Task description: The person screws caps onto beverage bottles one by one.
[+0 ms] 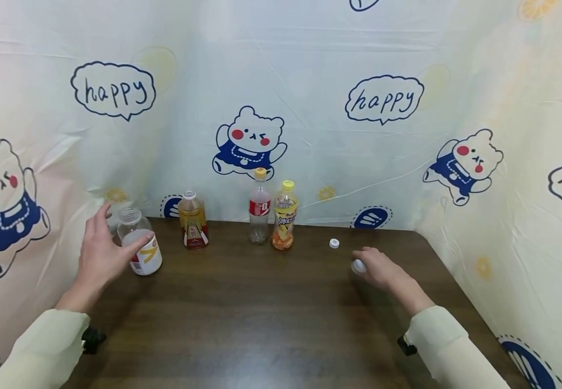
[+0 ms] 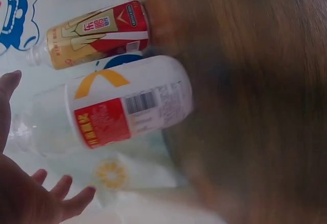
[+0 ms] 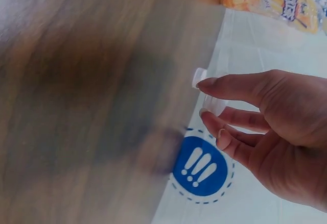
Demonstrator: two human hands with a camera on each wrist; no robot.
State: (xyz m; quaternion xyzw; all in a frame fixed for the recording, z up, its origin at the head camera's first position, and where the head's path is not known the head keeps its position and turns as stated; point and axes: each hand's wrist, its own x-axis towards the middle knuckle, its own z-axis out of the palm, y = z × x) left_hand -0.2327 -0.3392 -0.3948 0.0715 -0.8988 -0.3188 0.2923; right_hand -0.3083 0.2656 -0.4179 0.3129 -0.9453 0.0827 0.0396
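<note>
One open jar (image 1: pixel 147 260), perhaps empty; one cap (image 1: pixel 358 266) pinched.

Between the left hand (image 1: pixel 97 254) and right hand (image 1: pixel 380 268), an amber bottle (image 1: pixel 193 222), seemingly uncapped, a red-labelled bottle (image 1: pixel 259 208) and a yellow-capped bottle (image 1: pixel 285 216) stand before a bear-printed sheet (image 1: pixel 305 65).

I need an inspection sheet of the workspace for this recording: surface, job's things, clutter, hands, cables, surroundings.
Surface: dark brown wood-grain table.
Job's things: jar with white label, upright at the left; pale round lid, apparently, at the right.
Clutter: amber bottle, orange-capped bottle and yellow-capped bottle upright along the back; small white cap on the table.
Hands: left hand spread beside the jar, contact unclear; right hand pinches the lid.
Cables: nothing seen.
Surroundings: pale sheeting printed with cartoon bears and "happy" bubbles.
</note>
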